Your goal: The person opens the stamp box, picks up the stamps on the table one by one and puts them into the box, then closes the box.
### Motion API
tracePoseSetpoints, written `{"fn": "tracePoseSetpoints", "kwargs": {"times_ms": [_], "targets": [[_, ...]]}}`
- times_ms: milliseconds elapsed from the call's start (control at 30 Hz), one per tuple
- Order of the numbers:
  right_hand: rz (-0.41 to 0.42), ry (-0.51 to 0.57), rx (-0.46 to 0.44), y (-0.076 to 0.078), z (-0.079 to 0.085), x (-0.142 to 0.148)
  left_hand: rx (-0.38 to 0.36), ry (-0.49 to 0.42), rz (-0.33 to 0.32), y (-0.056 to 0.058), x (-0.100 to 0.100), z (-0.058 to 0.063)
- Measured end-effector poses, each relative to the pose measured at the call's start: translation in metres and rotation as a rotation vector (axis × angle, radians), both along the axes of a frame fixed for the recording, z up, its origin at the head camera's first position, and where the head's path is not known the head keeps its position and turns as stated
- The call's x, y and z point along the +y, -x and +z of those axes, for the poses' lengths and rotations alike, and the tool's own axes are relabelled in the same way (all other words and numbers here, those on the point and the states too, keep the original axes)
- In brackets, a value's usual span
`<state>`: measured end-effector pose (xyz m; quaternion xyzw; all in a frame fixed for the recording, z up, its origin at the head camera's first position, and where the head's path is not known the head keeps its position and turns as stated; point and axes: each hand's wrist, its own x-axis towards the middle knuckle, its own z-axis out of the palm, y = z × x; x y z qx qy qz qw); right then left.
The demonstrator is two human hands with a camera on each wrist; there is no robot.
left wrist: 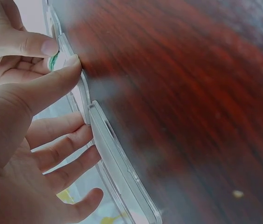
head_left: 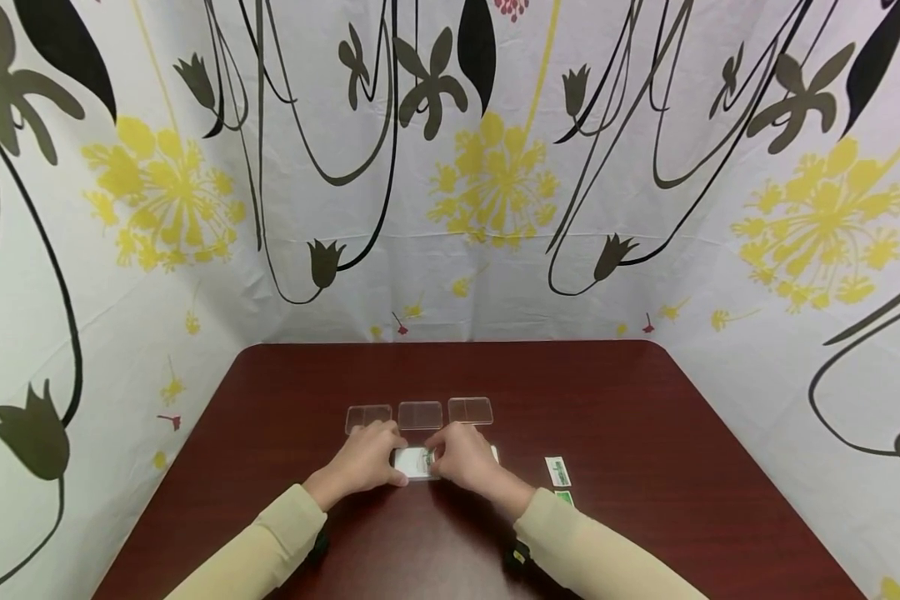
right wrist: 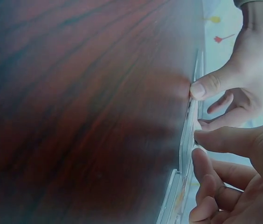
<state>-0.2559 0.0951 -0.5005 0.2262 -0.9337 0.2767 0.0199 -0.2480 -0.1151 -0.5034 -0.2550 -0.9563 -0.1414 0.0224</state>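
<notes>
While the left hand (head_left: pixel 371 458) held the white box (head_left: pixel 410 463) by its end on the table (head_left: pixel 615 433) in the head view, the right hand (head_left: pixel 467 457) pinched a green-marked label (head_left: pixel 428 457) over it; a slack left hold might have let the box slide. In the left wrist view, spread fingers (left wrist: pixel 70 144) lay close by a neighbouring box (left wrist: pixel 122 163), which a nudge could have shifted. In the right wrist view, the right hand hid the label, so crookedness might have gone unnoticed.
</notes>
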Motion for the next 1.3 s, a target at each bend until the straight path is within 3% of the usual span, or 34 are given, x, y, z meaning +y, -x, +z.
{"fn": "tracePoseSetpoints", "kwargs": {"times_ms": [400,1300], "targets": [[-0.001,-0.094,0.02,0.0003,0.0024,-0.0014,-0.011,-0.019,-0.005,-0.0011,-0.0003,0.0009],[0.009,-0.116,-0.002,0.0022,0.0041,-0.0024,-0.009,-0.019,-0.012,-0.0007,-0.0017,0.0006]]}}
